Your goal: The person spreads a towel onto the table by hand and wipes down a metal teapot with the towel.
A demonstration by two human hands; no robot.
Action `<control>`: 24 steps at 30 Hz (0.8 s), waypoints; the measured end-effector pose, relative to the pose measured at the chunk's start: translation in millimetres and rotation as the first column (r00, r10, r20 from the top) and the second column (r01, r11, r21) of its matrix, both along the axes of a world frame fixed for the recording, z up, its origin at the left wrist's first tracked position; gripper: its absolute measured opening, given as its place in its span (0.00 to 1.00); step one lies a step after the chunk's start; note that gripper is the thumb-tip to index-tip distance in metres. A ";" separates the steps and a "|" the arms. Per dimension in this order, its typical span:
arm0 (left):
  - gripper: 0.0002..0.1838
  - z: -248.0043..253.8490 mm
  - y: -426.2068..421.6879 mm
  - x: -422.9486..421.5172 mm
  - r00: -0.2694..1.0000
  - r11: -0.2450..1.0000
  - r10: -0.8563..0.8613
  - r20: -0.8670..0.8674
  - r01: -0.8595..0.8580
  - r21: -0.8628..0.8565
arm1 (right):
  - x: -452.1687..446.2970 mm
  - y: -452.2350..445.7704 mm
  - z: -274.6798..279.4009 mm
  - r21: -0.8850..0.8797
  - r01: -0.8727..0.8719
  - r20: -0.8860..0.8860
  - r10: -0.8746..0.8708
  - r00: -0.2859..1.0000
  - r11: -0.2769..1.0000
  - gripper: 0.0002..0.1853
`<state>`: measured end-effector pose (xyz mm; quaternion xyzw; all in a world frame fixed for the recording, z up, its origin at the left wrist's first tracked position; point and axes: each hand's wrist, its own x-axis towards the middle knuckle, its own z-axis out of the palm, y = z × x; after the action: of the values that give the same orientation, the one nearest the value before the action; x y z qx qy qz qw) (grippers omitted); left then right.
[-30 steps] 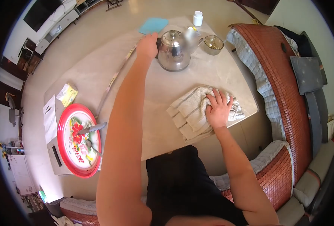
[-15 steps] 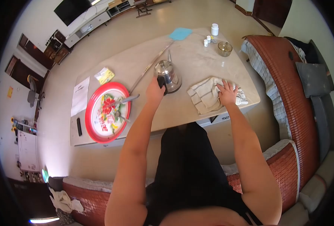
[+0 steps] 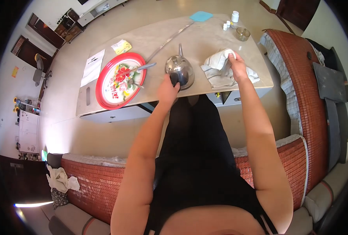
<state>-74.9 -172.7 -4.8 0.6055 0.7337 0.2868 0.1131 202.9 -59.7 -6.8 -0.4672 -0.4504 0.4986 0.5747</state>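
Note:
My left hand [image 3: 168,91] is wrapped around the black handle of a shiny metal kettle [image 3: 185,71]. The kettle stands upright near the table's front edge, its spout pointing away from me. In my right hand [image 3: 238,65] is the gathered upper part of a pale striped cloth [image 3: 220,69]; the rest lies crumpled on the tabletop. Left of the kettle sits a red-rimmed tray [image 3: 99,87] with a floral pattern. A knife [image 3: 145,66] and a spoon-like metal utensil [image 3: 134,82] rest on it.
The table [image 3: 154,29] also bears a glass bowl [image 3: 242,34], white bottles [image 3: 235,16], a blue sheet [image 3: 201,16], a yellow packet [image 3: 121,46], paper [image 3: 93,67] and a long strip [image 3: 169,40]. A red-matted sofa [image 3: 289,55] runs along the right; another section lies behind me.
My right hand has gone from lying flat on the cloth to gripping it, lifting and folding part of it up. My left hand still holds the kettle. The view has shifted.

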 end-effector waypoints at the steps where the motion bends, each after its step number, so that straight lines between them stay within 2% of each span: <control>1: 0.27 -0.3 -0.2 -1.3 1.000 1.000 -0.016 -0.012 0.016 0.000 | 1.1 0.0 2.7 0.028 -0.015 -0.085 0.017 0.996 0.999 0.14; 2: 0.27 -1.4 0.4 -2.1 1.000 1.000 -0.014 -0.019 0.014 0.001 | 4.3 -0.9 3.9 0.052 -0.027 -0.167 0.035 0.985 0.998 0.14; 3: 0.27 -3.5 0.1 -3.0 1.000 1.000 -0.015 -0.026 0.014 -0.006 | 11.7 6.2 -17.5 0.028 -0.037 0.006 0.036 0.999 0.999 0.14; 4: 0.27 -4.8 2.4 -4.1 0.999 1.000 -0.018 -0.034 0.018 -0.010 | 16.3 5.7 -35.1 0.044 -0.004 0.315 -0.011 0.949 0.999 0.15; 5: 0.27 -6.6 5.3 -5.6 0.999 1.000 -0.017 -0.040 0.017 -0.014 | 20.4 1.9 -50.8 0.070 0.024 0.593 -0.061 0.803 0.997 0.17; 6: 0.27 -9.5 8.5 -7.0 0.999 1.000 -0.018 -0.044 0.017 -0.019 | 24.4 -3.3 -66.4 0.099 0.044 0.811 -0.106 0.575 0.994 0.18; 7: 0.26 -11.9 10.0 -7.6 0.999 0.999 -0.020 -0.046 0.019 -0.029 | 24.8 -14.9 -72.9 0.280 -0.009 0.790 -0.225 0.570 0.960 0.20; 8: 0.26 -14.2 12.0 -9.1 0.999 0.999 -0.027 -0.039 0.026 -0.027 | 26.2 -25.6 -78.7 0.292 0.102 0.786 -0.299 0.541 0.951 0.18; 10: 0.25 -15.1 17.2 -15.3 0.999 0.999 -0.040 -0.027 0.039 -0.019 | 11.5 -58.0 -55.0 0.319 0.316 0.775 -0.438 0.456 0.893 0.16; 11: 0.24 -18.6 19.2 -19.5 0.998 0.998 -0.055 -0.010 0.055 0.018 | 8.7 -66.9 -50.9 0.367 0.456 0.744 -0.550 0.379 0.811 0.06; 12: 0.23 -18.1 19.1 -21.1 0.999 0.999 -0.048 -0.014 0.048 0.012 | 17.0 -65.8 -59.5 0.112 0.476 0.680 -0.417 0.604 0.872 0.06; 13: 0.23 -13.3 18.9 -21.4 0.999 0.999 -0.043 -0.019 0.044 0.007 | 30.3 -62.6 -70.3 -0.143 0.426 0.536 -0.292 0.792 0.893 0.06; 14: 0.22 -8.4 18.8 -20.6 0.999 0.999 -0.040 -0.025 0.040 0.003 | 40.5 -60.6 -82.4 -0.374 0.311 0.328 -0.189 0.926 0.874 0.07; 15: 0.21 -3.7 18.2 -19.3 0.999 0.999 -0.028 -0.033 0.027 -0.019 | 39.5 -65.8 -83.7 -0.472 0.175 -0.043 -0.221 0.974 0.864 0.10; 18: 0.21 -2.2 17.2 -18.6 1.000 1.000 -0.018 -0.022 0.018 -0.025 | 13.5 -76.1 -62.9 -0.343 0.173 -0.385 -0.306 0.871 0.923 0.08; 21: 0.21 -8.5 18.1 -21.0 0.999 1.000 -0.018 -0.044 0.018 0.002 | 14.6 -68.8 -79.7 -0.328 0.301 -0.354 -0.412 0.840 0.895 0.13; 24: 0.22 -4.3 16.6 -18.2 0.997 0.999 0.007 -0.070 -0.010 -0.036 | 34.3 -60.5 -105.0 -0.319 0.317 -0.271 -0.407 0.872 0.893 0.17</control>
<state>-93.1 -156.0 -9.1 0.6098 0.7450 0.2524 0.0970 237.2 -120.2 -111.8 -0.5261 -0.1804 0.5076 0.6581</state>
